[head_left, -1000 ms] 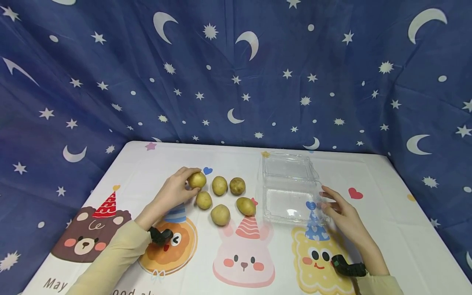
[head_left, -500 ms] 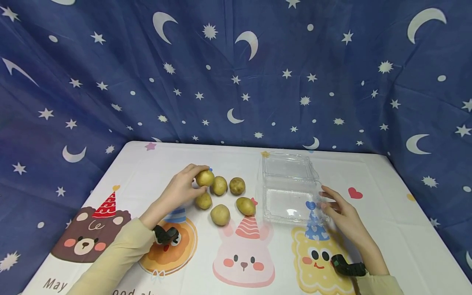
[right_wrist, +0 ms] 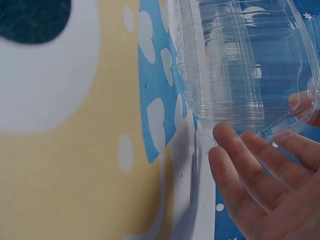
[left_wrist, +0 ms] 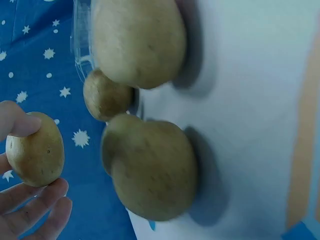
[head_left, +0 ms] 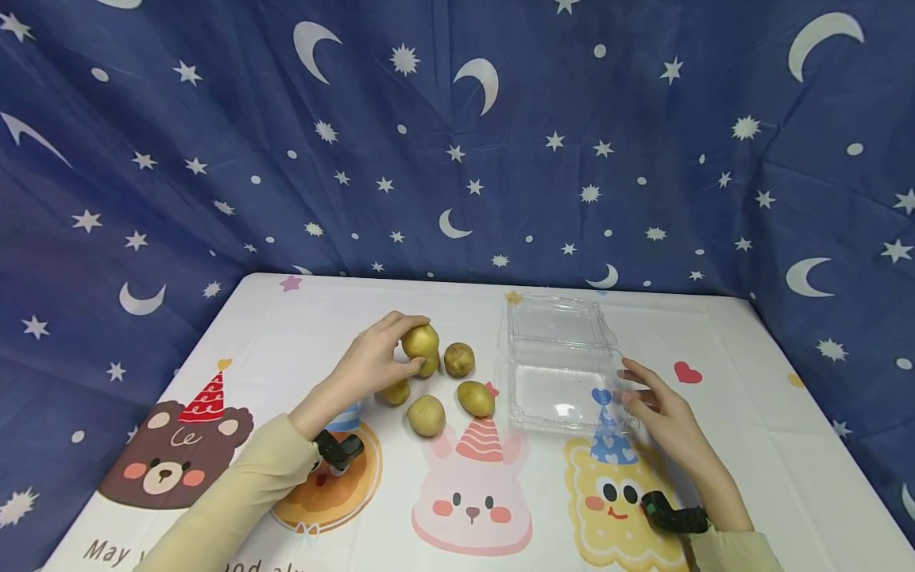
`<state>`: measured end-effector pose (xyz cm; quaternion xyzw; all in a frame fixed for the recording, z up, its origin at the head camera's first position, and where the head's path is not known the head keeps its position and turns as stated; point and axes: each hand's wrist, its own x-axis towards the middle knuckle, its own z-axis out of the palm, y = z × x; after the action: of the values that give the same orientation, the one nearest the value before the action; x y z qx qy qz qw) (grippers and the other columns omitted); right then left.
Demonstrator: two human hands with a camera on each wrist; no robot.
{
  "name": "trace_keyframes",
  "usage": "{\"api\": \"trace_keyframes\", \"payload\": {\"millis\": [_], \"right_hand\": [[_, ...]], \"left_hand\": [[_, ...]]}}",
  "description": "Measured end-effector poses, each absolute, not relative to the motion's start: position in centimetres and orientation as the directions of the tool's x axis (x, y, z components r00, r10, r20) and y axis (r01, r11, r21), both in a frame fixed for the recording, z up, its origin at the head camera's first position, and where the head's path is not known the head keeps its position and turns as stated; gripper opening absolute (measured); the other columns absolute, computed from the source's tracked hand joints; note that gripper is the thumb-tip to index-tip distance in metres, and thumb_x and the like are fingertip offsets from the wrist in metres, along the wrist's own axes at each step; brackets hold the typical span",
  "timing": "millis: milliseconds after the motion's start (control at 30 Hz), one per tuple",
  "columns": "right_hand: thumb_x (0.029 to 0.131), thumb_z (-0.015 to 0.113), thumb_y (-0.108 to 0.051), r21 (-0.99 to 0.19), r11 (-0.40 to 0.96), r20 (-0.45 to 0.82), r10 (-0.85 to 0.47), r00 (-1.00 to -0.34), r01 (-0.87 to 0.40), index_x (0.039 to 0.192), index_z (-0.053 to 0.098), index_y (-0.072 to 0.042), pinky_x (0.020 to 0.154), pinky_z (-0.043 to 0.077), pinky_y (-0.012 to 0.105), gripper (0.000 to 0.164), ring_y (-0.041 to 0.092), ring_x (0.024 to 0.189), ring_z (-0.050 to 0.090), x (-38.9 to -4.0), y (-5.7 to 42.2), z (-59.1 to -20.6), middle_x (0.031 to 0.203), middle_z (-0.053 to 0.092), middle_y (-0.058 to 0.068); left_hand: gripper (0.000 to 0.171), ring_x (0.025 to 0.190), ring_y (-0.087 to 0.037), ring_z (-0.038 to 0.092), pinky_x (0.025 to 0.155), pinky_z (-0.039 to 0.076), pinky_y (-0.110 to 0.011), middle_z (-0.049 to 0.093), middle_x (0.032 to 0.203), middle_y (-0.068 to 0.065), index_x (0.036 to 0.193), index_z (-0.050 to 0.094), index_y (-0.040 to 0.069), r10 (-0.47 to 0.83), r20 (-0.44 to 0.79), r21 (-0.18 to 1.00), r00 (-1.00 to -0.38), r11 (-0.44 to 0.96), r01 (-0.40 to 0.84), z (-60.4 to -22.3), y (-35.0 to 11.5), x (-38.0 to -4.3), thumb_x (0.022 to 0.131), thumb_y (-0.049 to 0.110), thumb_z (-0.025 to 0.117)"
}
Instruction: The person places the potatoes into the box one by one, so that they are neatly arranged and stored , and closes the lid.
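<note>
In the head view my left hand [head_left: 375,353] pinches a round yellow potato [head_left: 420,342] between thumb and fingers, held up over the group. The left wrist view shows that potato [left_wrist: 42,155] with the thumb on one side and fingers on the other. Another potato [head_left: 430,366] is partly covered by it. My right hand [head_left: 661,409] is at the right side of a clear plastic clamshell container [head_left: 561,349], which lies with its lid back. In the right wrist view the thumb overlaps the container's rim [right_wrist: 305,117], and the fingers are outside the wall.
Several potatoes lie loosely grouped on the white printed tablecloth [head_left: 472,485], among them a darker one [head_left: 460,360], an oval one [head_left: 476,399] and a large one [head_left: 426,416]. A blue star-and-moon curtain [head_left: 457,159] hangs behind the table.
My left hand has lifted the potato and carried it right, over the back of the group. The right hand and the container stay in place.
</note>
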<state>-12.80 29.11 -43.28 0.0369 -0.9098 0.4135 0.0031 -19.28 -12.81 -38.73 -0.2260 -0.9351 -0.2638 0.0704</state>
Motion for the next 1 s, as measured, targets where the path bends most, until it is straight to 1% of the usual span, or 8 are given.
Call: {"api": "trace_keyframes", "payload": {"millis": [133,267,333,467,633,733,867,1000], "right_hand": [[0.098,0.053,-0.020,-0.752,0.655,0.033,-0.063,-0.997,-0.066,0.149,0.033,-0.013,0.086,0.046,0.031,0.056,0.038,0.110,0.060,-12.8,29.1,-43.2,0.139,0.051,0.022],[0.098,0.053,-0.020,-0.752,0.656,0.031,-0.061,-0.998,-0.063,0.149,0.033,-0.012,0.084,0.045,0.025,0.055,0.038,0.110,0.060,-12.8,29.1,-43.2,0.138,0.051,0.022],[0.098,0.052,-0.020,-0.753,0.655,0.029,-0.062,-0.998,-0.062,0.149,0.033,-0.012,0.084,0.045,0.024,0.055,0.038,0.110,0.060,-12.8,29.1,-43.1,0.138,0.051,0.022],[0.098,0.052,-0.019,-0.756,0.652,0.024,-0.065,-0.998,-0.061,0.150,0.032,-0.013,0.085,0.045,0.028,0.056,0.038,0.110,0.060,-12.8,29.1,-43.1,0.139,0.050,0.022],[0.098,0.052,-0.019,-0.757,0.651,0.023,-0.068,-0.997,-0.062,0.150,0.032,-0.012,0.087,0.046,0.036,0.056,0.038,0.110,0.059,-12.7,29.0,-43.2,0.139,0.050,0.022],[0.098,0.052,-0.020,-0.755,0.653,0.027,-0.067,-0.997,-0.064,0.149,0.033,-0.012,0.087,0.047,0.037,0.055,0.038,0.110,0.059,-12.7,29.0,-43.2,0.139,0.050,0.022],[0.098,0.052,-0.020,-0.754,0.654,0.025,-0.062,-0.998,-0.060,0.149,0.033,-0.012,0.086,0.046,0.033,0.055,0.038,0.110,0.060,-12.7,29.0,-43.2,0.139,0.051,0.021],[0.098,0.052,-0.020,-0.756,0.652,0.024,-0.061,-0.998,-0.058,0.149,0.033,-0.012,0.085,0.045,0.025,0.055,0.037,0.110,0.060,-12.8,29.0,-43.2,0.139,0.050,0.021]], "left_hand": [[0.054,0.096,-0.018,0.062,0.079,0.053,-0.038,0.062,0.115,-0.002,0.130,0.057,0.017,0.405,0.257,0.453,-0.877,0.751,0.480,-38.3,-11.9,-19.3,0.079,0.023,0.074],[0.054,0.091,-0.021,0.062,0.073,0.051,-0.034,0.061,0.114,-0.002,0.130,0.057,0.018,0.428,0.264,0.458,-0.864,0.733,0.503,-37.9,-11.0,-19.3,0.079,0.022,0.074],[0.054,0.088,-0.020,0.061,0.071,0.050,-0.032,0.061,0.113,-0.001,0.130,0.057,0.019,0.440,0.271,0.456,-0.856,0.724,0.517,-37.6,-10.5,-19.3,0.079,0.021,0.074],[0.053,0.088,-0.015,0.060,0.073,0.051,-0.030,0.061,0.112,-0.001,0.130,0.057,0.019,0.468,0.280,0.446,-0.838,0.710,0.545,-37.1,-9.6,-19.2,0.079,0.021,0.074],[0.054,0.084,-0.014,0.059,0.071,0.049,-0.029,0.061,0.115,-0.001,0.130,0.057,0.018,0.502,0.279,0.432,-0.819,0.696,0.574,-36.7,-8.5,-19.2,0.079,0.022,0.073],[0.053,0.086,-0.013,0.059,0.073,0.050,-0.029,0.061,0.116,0.000,0.130,0.057,0.019,0.515,0.287,0.418,-0.808,0.691,0.589,-36.6,-7.8,-19.2,0.079,0.023,0.072],[0.053,0.093,-0.017,0.062,0.076,0.051,-0.031,0.061,0.114,0.000,0.129,0.057,0.019,0.533,0.299,0.417,-0.791,0.673,0.611,-36.4,-6.9,-19.2,0.078,0.023,0.072],[0.053,0.090,-0.018,0.061,0.073,0.050,-0.029,0.060,0.112,0.002,0.128,0.058,0.020,0.558,0.308,0.412,-0.770,0.652,0.637,-36.3,-5.9,-19.3,0.078,0.021,0.072]]}}
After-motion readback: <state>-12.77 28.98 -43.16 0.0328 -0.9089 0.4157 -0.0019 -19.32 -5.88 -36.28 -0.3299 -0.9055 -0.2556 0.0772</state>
